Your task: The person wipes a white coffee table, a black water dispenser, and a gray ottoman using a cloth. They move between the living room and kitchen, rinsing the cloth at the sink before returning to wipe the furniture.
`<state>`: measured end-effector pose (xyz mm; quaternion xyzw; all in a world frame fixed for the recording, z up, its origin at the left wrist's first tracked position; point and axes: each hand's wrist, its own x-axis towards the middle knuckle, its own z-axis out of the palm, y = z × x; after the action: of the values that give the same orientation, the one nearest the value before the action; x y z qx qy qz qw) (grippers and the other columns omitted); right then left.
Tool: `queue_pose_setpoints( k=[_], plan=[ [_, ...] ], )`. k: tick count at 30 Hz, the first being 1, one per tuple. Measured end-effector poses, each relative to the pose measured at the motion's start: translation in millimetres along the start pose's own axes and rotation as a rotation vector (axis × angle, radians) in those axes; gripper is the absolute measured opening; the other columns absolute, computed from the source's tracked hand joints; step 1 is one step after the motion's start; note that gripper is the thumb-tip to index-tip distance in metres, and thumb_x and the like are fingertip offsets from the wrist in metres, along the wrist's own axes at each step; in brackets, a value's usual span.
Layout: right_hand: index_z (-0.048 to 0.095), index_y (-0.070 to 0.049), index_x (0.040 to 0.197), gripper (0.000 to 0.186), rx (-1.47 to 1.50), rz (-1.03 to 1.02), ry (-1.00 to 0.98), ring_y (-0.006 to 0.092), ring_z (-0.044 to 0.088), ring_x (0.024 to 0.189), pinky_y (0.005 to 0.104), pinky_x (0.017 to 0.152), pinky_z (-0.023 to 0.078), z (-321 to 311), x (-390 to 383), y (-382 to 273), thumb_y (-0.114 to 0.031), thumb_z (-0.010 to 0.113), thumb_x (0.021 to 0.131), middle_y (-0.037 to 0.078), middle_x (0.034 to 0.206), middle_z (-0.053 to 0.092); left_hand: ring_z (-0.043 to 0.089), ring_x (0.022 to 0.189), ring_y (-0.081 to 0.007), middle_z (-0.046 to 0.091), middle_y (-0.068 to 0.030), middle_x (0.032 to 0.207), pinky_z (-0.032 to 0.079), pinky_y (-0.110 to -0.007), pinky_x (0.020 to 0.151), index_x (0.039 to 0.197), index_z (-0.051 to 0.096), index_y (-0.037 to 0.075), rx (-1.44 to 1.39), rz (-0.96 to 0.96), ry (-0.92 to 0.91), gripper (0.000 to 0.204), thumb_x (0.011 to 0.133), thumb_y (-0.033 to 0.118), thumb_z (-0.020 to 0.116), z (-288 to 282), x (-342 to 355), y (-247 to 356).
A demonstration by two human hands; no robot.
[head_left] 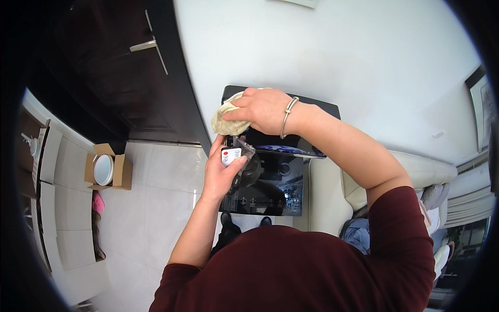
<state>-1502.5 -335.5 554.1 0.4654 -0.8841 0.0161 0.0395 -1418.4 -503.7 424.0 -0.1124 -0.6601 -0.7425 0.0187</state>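
My right hand (264, 110) is closed on a crumpled cream cloth (228, 118). It presses the cloth against the left part of the glossy black top (312, 106) of a tall black appliance (270, 195). My left hand (221, 174) is just below the cloth, its fingers curled round a small white panel (232, 155) with a red dot. A dark see-through part (248, 169), perhaps a kettle or its lid, adjoins that panel. Whether the panel and the dark part are one piece, I cannot tell. The left fingertips are partly hidden behind these things.
A dark door (117, 78) stands at the left. On the tiled floor, a cardboard box (123, 171) holds a white bucket (103, 170). Cream sofa (327, 197) is right beside the appliance, with blue clothing (357, 234) on it. A white wall (322, 47) rises behind. White cabinets (73, 203) line the far left.
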Motion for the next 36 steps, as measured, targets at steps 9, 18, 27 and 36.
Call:
queue_pose_setpoints(
  k=[9, 18, 27, 36],
  plan=[
    [0.059, -0.024, 0.121, 0.045, -0.144, 0.2, -0.075, 0.0237, 0.057, 0.101, 0.0352, 0.084, 0.05, -17, -119, 20, -0.006, 0.054, 0.08, 0.001, 0.105, 0.063, 0.051, 0.117, -0.0158, 0.037, -0.0114, 0.144, 0.042, -0.029, 0.096, 0.128, 0.047, -0.008, -0.186, -0.039, -0.012, 0.052, 0.081, 0.004, 0.066, 11, -2, 3],
    [0.064, -0.019, 0.111, 0.041, -0.155, 0.413, 0.003, 0.0215, 0.055, 0.09, 0.0331, 0.077, 0.05, -26, -221, 30, -0.005, 0.063, 0.072, -0.002, 0.094, 0.063, 0.048, 0.121, -0.0182, 0.035, -0.0126, 0.145, 0.041, -0.031, 0.098, 0.121, 0.053, -0.007, -0.176, -0.037, -0.052, 0.044, 0.08, 0.004, 0.067, 8, -1, 8],
    [0.066, -0.015, 0.104, 0.034, -0.198, 0.213, 0.035, 0.022, 0.056, 0.086, 0.0341, 0.073, 0.051, -6, -99, 18, -0.005, 0.058, 0.072, 0.0, 0.087, 0.062, 0.036, 0.133, -0.0225, 0.024, -0.0153, 0.152, 0.036, -0.033, 0.103, 0.109, 0.059, -0.005, -0.138, -0.035, -0.079, 0.034, 0.078, 0.006, 0.07, -4, 1, -2],
    [0.065, -0.014, 0.106, 0.026, -0.203, 0.098, 0.115, 0.0206, 0.059, 0.091, 0.0337, 0.073, 0.048, 22, 14, -30, -0.017, 0.054, 0.082, 0.001, 0.096, 0.064, 0.034, 0.134, -0.0252, 0.028, -0.0216, 0.149, 0.034, -0.034, 0.103, 0.102, 0.06, -0.006, -0.122, -0.102, -0.071, 0.033, 0.077, 0.011, 0.071, -9, -3, -4]
  ],
)
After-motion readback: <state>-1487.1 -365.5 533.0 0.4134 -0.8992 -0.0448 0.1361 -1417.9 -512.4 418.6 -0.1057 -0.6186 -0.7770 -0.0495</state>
